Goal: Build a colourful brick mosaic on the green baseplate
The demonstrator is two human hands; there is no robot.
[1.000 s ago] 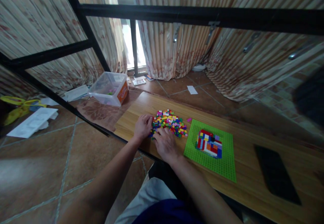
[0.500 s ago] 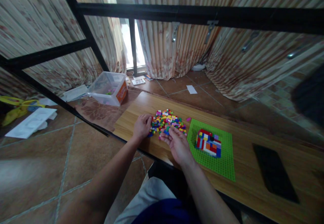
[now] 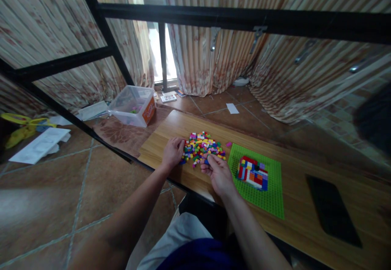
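- Striped curtains (image 3: 195, 58) with reddish patterning hang across the far side of the room, and bright light comes through a gap at a window (image 3: 157, 54) left of centre.
- Black metal bars (image 3: 232, 16) cross in front of the curtains, one running sideways to the right edge, others slanting down on the left.
- Brown floor tiles (image 3: 45, 192) with pale joints spread over the left and continue beyond the table; a white paper (image 3: 232, 108) lies on the far floor.
- On the left floor are a white tray (image 3: 39, 144) and something yellow (image 3: 21, 133).
- Beyond the table's left end, a clear plastic tub (image 3: 126, 116) with an orange label sits on a patterned brown rug (image 3: 114, 135), a few coloured pieces inside.
- Wood grain shows along the table (image 3: 165, 129), a long, narrow top stretching from far left to near right.
- Small mixed-colour bricks (image 3: 200, 143) lie heaped left of centre on it; to their right is a green baseplate (image 3: 273, 205) bearing a multicoloured brick build (image 3: 253, 174), and farther right a dark flat slab (image 3: 334, 209).
- Both hands are apart: the left hand (image 3: 173, 152) rests curled at the heap's left edge, its grip impossible to tell; the right hand (image 3: 218, 173) pinches a blue brick (image 3: 207, 162) at the heap's near side.
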